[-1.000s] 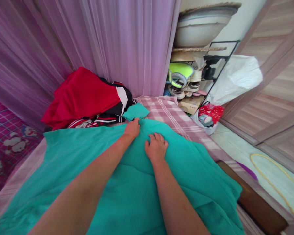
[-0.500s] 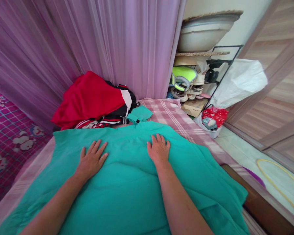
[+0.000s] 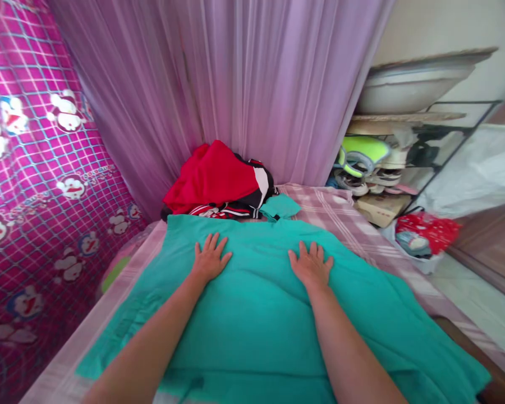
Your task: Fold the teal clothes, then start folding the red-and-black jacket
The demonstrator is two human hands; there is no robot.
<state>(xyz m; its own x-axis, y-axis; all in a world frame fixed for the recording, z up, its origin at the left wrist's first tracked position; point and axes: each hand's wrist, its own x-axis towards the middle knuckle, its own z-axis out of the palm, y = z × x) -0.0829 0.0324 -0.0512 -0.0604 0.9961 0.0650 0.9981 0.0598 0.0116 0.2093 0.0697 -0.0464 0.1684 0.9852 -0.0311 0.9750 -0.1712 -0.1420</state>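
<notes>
A teal garment lies spread out on a pink-and-white checked bed cover, with soft creases across its middle. My left hand rests flat on its upper left part, fingers spread. On the upper right part lies my right hand, also flat with the fingers apart. Neither hand grips the cloth. Beyond the garment's far edge is a small folded teal piece. Next to that, a heap of red clothing with black and white parts sits against the curtain.
A purple curtain hangs at the far end. Pink cartoon-print fabric covers the left side. To the right stand a rack with shoes and a large basin, and a red bag. A brown object lies along the bed's right edge.
The view has turned left, so everything appears farther right and more of the cartoon-print fabric shows. Both hands stay flat on the garment.
</notes>
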